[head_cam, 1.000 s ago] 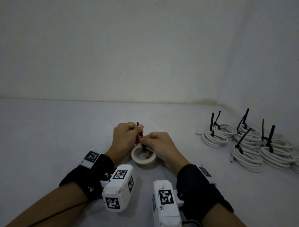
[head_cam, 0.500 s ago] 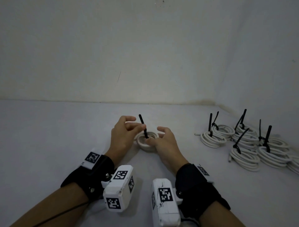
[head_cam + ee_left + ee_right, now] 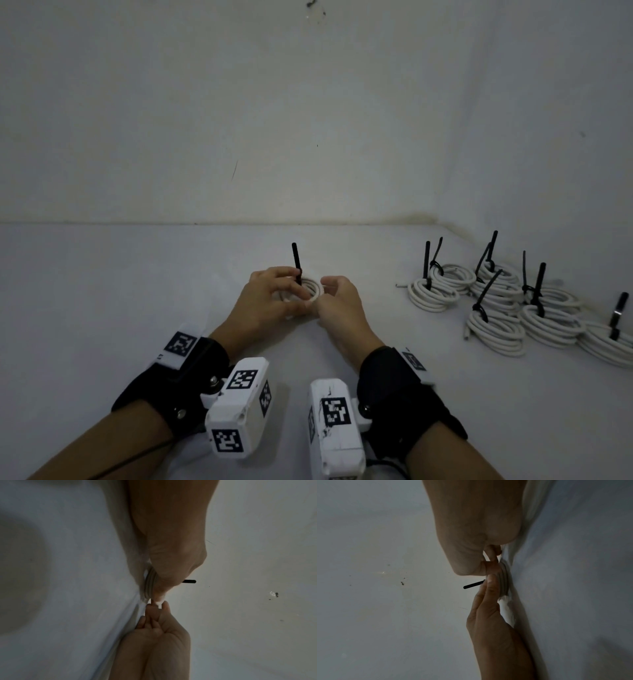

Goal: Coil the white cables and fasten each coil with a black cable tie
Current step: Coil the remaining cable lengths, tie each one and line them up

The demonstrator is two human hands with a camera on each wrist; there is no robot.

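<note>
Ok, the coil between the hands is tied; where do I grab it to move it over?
Take the white coil by its right rim, pinching across the stacked turns. It lies flat, and the black tie stands upright on the far-left rim under the left hand, so come from the right.

Legible text and markings: none found.
We see no readable words, brand names or numerals in any view. The only sign-like marks are black-and-white square coded patterns: one on a white tab [image 3: 180,344] at the left wrist band, several on the left wrist camera housing [image 3: 239,404] and the right wrist camera housing [image 3: 334,428], and one on a tab [image 3: 414,361] at the right wrist band. They carry no letters we can make out.
</note>
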